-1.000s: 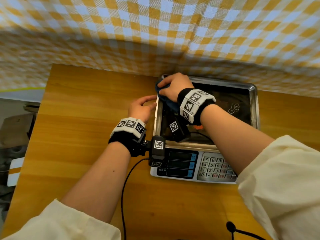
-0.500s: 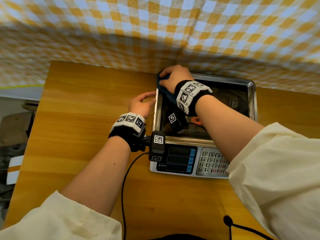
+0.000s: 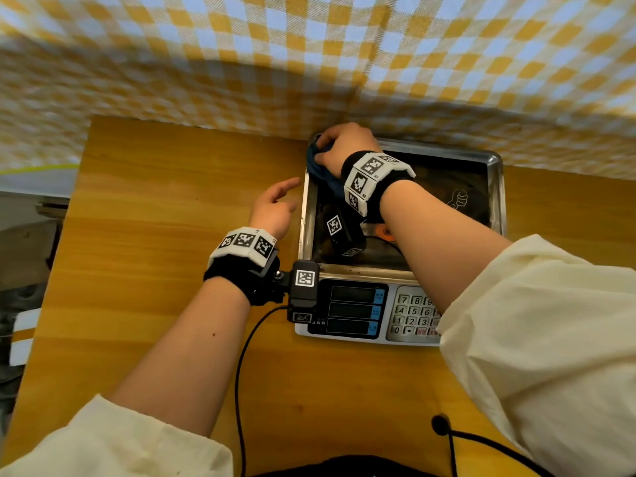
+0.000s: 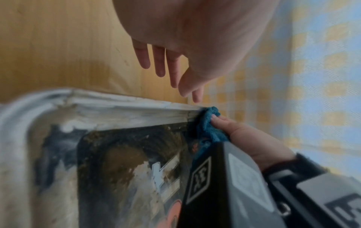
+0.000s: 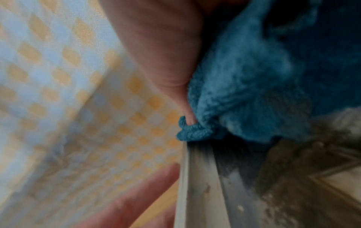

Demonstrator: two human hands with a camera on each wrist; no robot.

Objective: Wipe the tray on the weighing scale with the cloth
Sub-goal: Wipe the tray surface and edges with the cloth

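A steel tray (image 3: 495, 187) sits on a grey weighing scale (image 3: 351, 315) on the wooden table. Its shiny floor reflects dark shapes. My right hand (image 3: 340, 146) grips a bunched blue cloth (image 3: 320, 170) and presses it into the tray's far left corner. The same cloth (image 5: 244, 86) fills the right wrist view, against the tray rim (image 5: 195, 177). In the left wrist view the cloth (image 4: 209, 126) sits at the end of the tray's left rim (image 4: 126, 106). My left hand (image 3: 275, 204) hovers just left of the tray, fingers straight and holding nothing.
A yellow and blue checked cloth (image 3: 309, 63) hangs behind the table, right at the tray's far edge. The scale's keypad (image 3: 413, 318) and displays face me. A black cable (image 3: 241, 373) runs over the table from my left wrist. Bare wooden table (image 3: 155, 218) lies to the left.
My right hand has pushed the cloth further into the tray's far left corner. My left hand has come off the tray's left rim and its fingers have spread.
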